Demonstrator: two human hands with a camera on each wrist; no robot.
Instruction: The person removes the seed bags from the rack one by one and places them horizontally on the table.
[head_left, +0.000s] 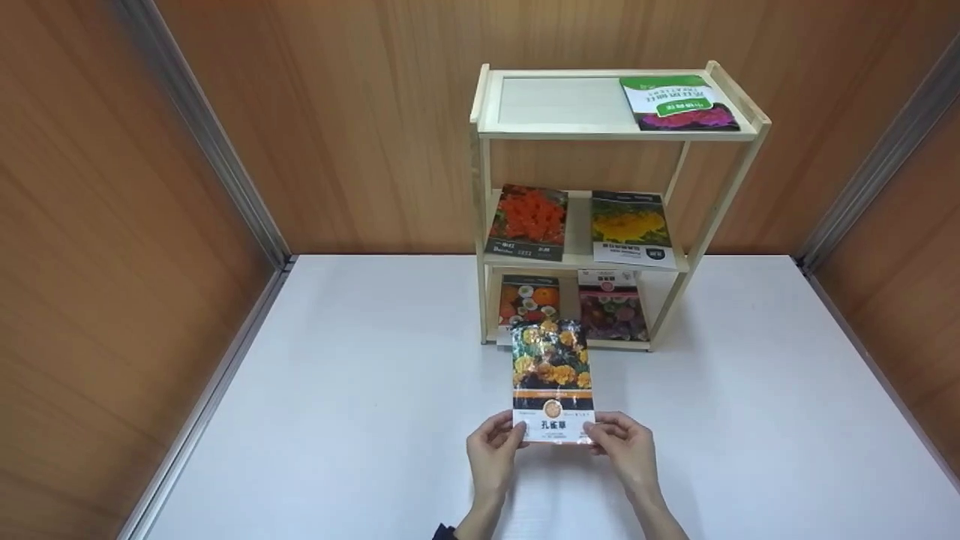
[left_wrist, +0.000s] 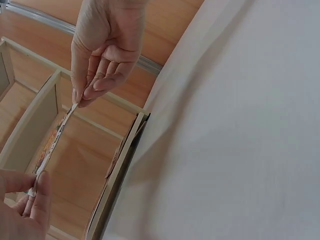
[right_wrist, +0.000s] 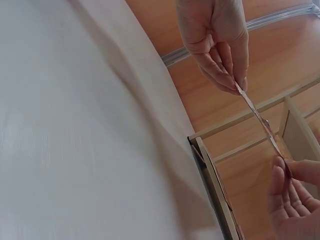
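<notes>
Pinching 1 flower packet (head_left: 553,379) by lower corners, left hand (head_left: 491,455), right hand (head_left: 628,455), 3-tier shelf (head_left: 562,105) beyond

The person's left hand (head_left: 491,454) and right hand (head_left: 628,451) are bare, with slender fingers narrowing toward the tips. A dark sleeve (head_left: 445,532), black or deep navy, shows beside the left forearm (head_left: 480,516): just a small corner with an uneven edge, its weave too little seen to tell. The right forearm (head_left: 658,517) is bare as far as it shows.
</notes>
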